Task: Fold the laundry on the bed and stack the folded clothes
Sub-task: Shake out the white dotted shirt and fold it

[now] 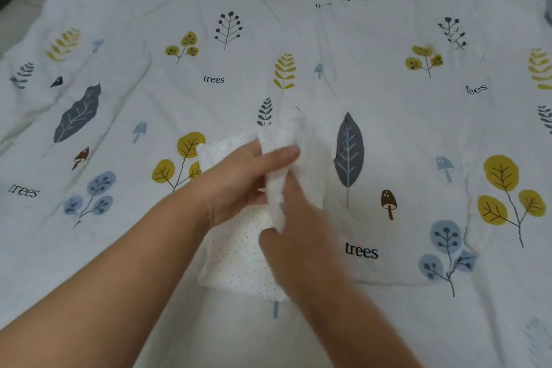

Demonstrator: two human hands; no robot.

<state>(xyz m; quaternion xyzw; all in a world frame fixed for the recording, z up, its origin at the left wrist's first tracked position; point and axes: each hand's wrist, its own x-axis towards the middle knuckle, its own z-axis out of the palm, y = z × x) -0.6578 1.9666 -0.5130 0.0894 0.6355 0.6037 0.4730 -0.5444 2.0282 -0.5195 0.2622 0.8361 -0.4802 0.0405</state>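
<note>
- a bed (388,39) filled nearly the whole view, spread with a white quilt printed with yellow trees, blue-grey leaves, small brown mushrooms and the word "trees" in black.
- the quilt lay rumpled, with soft creases running across it and a seam or fold line along its near right part.
- at the far left corner a strip of grey floor (12,9) and a brownish edge showed past the bed; the far right corner held something dark, too cut off to tell.
- a small white cloth (236,254) with fine dark dots lay on the quilt near the middle of the near side, flat at its lower part and lifted at its right edge.
- the left hand (239,182) reached in from the lower left, over the cloth's upper part, its fingers curled round the raised white edge of the cloth, thumb on top.
- the right hand (298,248) came in from the lower right, blurred, pinching the same raised strip lower down, just beside the left hand.
- the raised strip ran upright between the two hands, its top end beyond the left fingers and pale against the quilt.
- both forearms were bare and crossed the near part of the bed towards the cloth.
</note>
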